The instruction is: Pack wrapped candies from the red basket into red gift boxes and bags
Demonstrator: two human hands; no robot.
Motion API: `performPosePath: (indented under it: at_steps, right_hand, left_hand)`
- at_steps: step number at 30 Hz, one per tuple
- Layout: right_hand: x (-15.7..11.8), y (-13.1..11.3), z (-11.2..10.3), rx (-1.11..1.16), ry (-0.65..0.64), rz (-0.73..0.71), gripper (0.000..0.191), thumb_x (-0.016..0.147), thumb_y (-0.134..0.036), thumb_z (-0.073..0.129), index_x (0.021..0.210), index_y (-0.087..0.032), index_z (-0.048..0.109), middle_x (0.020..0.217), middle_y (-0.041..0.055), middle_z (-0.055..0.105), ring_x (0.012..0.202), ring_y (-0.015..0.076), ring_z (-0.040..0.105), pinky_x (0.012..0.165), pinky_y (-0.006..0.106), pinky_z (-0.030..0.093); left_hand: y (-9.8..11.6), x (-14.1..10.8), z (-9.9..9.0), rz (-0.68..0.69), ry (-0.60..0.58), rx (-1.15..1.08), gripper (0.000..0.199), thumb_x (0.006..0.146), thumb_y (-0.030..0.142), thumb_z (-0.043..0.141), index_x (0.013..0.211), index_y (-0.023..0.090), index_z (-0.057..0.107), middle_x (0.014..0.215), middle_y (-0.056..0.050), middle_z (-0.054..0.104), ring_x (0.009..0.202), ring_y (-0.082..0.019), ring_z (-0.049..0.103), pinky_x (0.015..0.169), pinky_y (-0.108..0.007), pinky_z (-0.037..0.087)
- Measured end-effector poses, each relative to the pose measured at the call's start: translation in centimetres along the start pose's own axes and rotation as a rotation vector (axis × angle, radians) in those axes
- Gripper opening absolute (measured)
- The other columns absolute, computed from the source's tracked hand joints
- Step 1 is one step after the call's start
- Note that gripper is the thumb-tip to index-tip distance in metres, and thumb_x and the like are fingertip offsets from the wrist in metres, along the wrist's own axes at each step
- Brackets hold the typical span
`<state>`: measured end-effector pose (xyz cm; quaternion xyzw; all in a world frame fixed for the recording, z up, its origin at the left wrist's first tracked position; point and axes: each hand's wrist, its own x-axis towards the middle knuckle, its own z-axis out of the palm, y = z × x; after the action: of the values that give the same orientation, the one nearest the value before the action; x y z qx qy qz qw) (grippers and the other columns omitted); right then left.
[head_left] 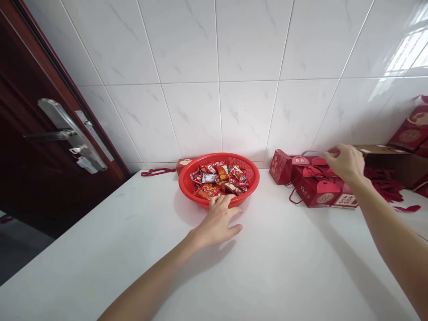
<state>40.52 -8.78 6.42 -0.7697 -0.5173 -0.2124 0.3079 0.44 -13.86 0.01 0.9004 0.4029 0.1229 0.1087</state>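
The left hand [217, 223] spreads its fingers at the near rim of a red basket [219, 156], gripping nothing, while the right hand [346, 164] hangs with bent fingers above red boxes [310, 191] (whether it grips anything cannot be told). The basket stands on a white counter [133, 249] near the tiled wall [247, 111], its wide bowl seemingly keeping the wrapped sweets [209, 178] loose yet gathered; the boxes crowd together to the right, probably to save counter room.
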Motion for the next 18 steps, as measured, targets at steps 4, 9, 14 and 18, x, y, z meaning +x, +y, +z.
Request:
performPosePath:
  at_steps: [4,9,14,18]
  right_hand:
    - [-3.2,-8.1,-0.5,0.422,-0.196,-0.154,0.006,0.084,-0.022,0.064,0.081,-0.018,0.067,0.085,0.0099,0.073,0.075,0.0199,0.066,0.073,0.032,0.048]
    - [-9.6,-16.7,1.3,0.893,-0.495,-0.552,0.017,0.089,-0.034,0.059,0.079,-0.021,0.065,0.083,0.0052,0.072,0.077,0.0192,0.065,0.071,0.03,0.05]
    - [-13.4,-20.8,3.8,1.015,-0.62,-0.618,0.03,0.094,-0.037,0.054,0.07,-0.02,0.058,0.071,0.0013,0.062,0.066,0.0146,0.054,0.062,0.026,0.042]
    - [-14.2,-20.9,4.9,0.899,-0.638,-0.566,0.037,0.097,-0.039,0.048,0.067,-0.02,0.052,0.067,-0.001,0.056,0.062,0.0126,0.048,0.058,0.026,0.033]
  left_hand:
    - [0.0,0.0,0.1,-0.008,-0.012,0.0,0.037,0.084,0.031,0.068,0.119,0.022,0.072,0.141,-0.015,0.05,0.13,-0.036,0.046,0.111,-0.058,0.031]
    - [-0.2,-0.1,-0.4,0.005,-0.016,-0.021,0.037,0.084,0.032,0.069,0.12,0.024,0.071,0.146,-0.015,0.049,0.135,-0.038,0.044,0.113,-0.061,0.029]
    - [-1.3,-0.4,-2.5,0.009,-0.154,-0.152,0.046,0.084,0.037,0.069,0.128,0.026,0.067,0.139,-0.012,0.059,0.134,-0.037,0.048,0.108,-0.052,0.043]
    - [-2.3,-1.2,-5.9,0.03,-0.263,-0.233,0.046,0.087,0.037,0.065,0.132,0.029,0.066,0.139,-0.007,0.06,0.132,-0.028,0.054,0.105,-0.038,0.048]
